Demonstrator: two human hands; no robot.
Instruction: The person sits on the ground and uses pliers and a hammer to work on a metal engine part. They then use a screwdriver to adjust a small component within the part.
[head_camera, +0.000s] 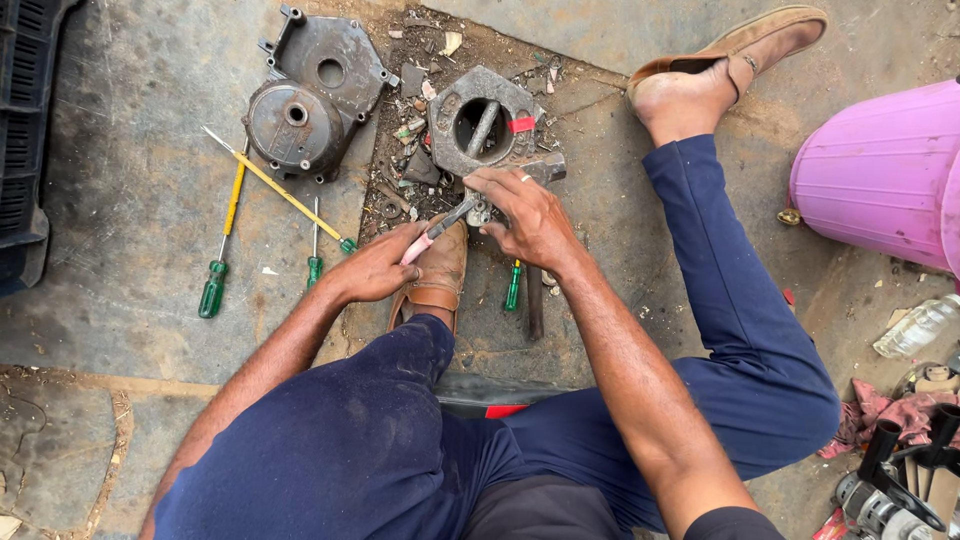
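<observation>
Here the left hand (375, 265) grips pink-handled pliers (437, 228), fingers curled shut round the handle; the right hand (525, 215) pinches a small metal part (481, 211) over the grey housing (487, 125). Green-handled screwdrivers (225, 235) and a round engine cover (310, 95) lie left; a pink bucket (880, 170) stands right.

Dull, grimy cast-metal housing (487, 122), glossy green plastic screwdriver handles (211, 290), rough stained concrete floor (130, 200), shiny pink plastic bin (880, 170).

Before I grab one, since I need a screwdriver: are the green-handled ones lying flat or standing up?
Lying flat. The green-handled screwdrivers rest lengthwise on the concrete floor, left of the left hand.
</observation>
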